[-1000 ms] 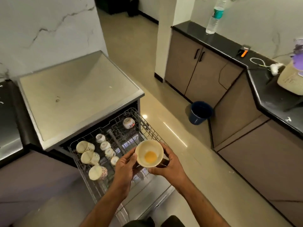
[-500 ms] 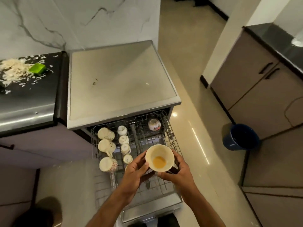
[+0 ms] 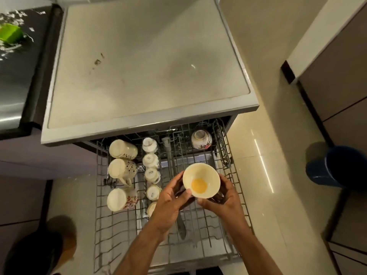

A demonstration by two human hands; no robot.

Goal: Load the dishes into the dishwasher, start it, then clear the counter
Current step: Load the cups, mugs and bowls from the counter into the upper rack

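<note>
Both hands cup a cream bowl (image 3: 201, 180) over the pulled-out dishwasher rack (image 3: 234, 187) — the left hand (image 3: 168, 203) grasping its side at about 8 o'clock, the right hand (image 3: 224, 199) wrapped round it at 4 o'clock, each grip closed on the bowl. The bowl faces mouth-up with a yellow-orange patch at its bottom, whether residue or glaze cannot be told.

Outward from the grip, three tall mugs (image 3: 122, 168) lie in a column at 9 o'clock, a row of small cups (image 3: 151, 161) just beside them, and a flowered bowl (image 3: 201, 139) sits inverted at 12 o'clock near the back of the rack. A dark utensil (image 3: 181, 225) lies on the wires at 6 o'clock.

The likely risk: set down upright, the bowl would pool water rather than drain; tipped carelessly between the tines, it could knock the small cups or slip through the open wires.

Compared with half a second earlier, the view has dropped closer over the rack, the grey dishwasher top (image 3: 147, 62) fills the upper frame, and the hold on the bowl is unchanged. The littered surface (image 3: 17, 56) with its green object (image 3: 10, 33) now sits at the 10 o'clock edge.
</note>
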